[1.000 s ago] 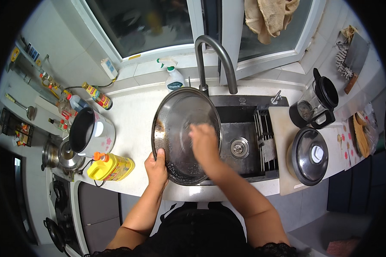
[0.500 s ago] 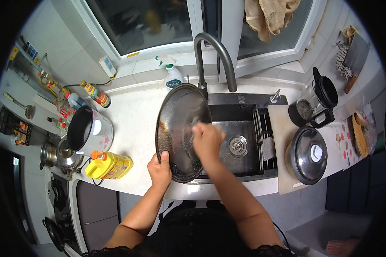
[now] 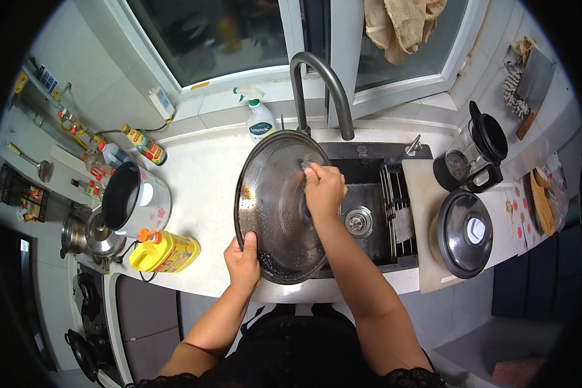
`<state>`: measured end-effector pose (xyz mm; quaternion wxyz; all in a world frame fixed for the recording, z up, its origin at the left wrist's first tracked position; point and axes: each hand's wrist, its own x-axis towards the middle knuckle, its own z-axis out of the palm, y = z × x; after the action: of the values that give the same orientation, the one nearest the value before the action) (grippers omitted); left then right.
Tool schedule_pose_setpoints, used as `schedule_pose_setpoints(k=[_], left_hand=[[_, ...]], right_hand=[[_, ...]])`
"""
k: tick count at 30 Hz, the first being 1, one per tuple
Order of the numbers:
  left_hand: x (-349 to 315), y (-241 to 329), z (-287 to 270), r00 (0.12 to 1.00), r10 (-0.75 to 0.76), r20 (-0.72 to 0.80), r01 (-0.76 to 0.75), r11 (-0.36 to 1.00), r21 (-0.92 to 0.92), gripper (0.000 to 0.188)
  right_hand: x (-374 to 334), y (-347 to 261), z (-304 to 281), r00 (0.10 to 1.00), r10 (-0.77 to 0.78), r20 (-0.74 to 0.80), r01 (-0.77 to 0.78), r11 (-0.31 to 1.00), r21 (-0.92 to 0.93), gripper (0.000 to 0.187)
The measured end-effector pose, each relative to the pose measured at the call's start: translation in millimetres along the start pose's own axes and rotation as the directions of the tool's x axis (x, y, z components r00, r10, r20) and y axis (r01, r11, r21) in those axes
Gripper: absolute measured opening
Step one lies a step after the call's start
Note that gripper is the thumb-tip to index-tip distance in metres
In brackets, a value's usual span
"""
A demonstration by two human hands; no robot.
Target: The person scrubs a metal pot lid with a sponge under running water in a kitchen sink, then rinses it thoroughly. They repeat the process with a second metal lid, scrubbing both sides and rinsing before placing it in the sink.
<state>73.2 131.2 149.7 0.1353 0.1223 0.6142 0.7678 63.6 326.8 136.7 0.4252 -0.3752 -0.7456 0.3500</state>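
My left hand grips the lower left rim of a large round dark pan, thumb over the edge. The pan is tilted up, partly over the counter and partly over the sink. Its wet inner face shows droplets, pale streaks and a brown scorched patch at the left. Against the upper right of that face, my right hand is closed on a small grey scrubber, probably steel wool; most of the scrubber is hidden by the fingers.
A faucet arches behind the pan, beside a white spray bottle. At left stand a yellow jug and a white pot. A lidded pot sits on a cutting board at right, below a blender jug.
My right hand has moved up and a little right across the pan. The pan has turned so more of its inner face shows. My left hand keeps its hold.
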Motion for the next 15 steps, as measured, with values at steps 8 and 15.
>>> schedule_pose_setpoints(k=[8, 15], left_hand=[[11, 5, -9, 0.996, -0.087, -0.017, 0.084, 0.986, -0.143, 0.027], [20, 5, -12, 0.974, -0.217, -0.072, 0.196, 0.955, -0.224, 0.031]], right_hand=[[-22, -29, -16, 0.939, -0.317, 0.135, 0.321, 0.947, -0.006, 0.012], [-78, -39, -34, 0.801, -0.532, 0.275, 0.445, 0.836, 0.321, 0.026]])
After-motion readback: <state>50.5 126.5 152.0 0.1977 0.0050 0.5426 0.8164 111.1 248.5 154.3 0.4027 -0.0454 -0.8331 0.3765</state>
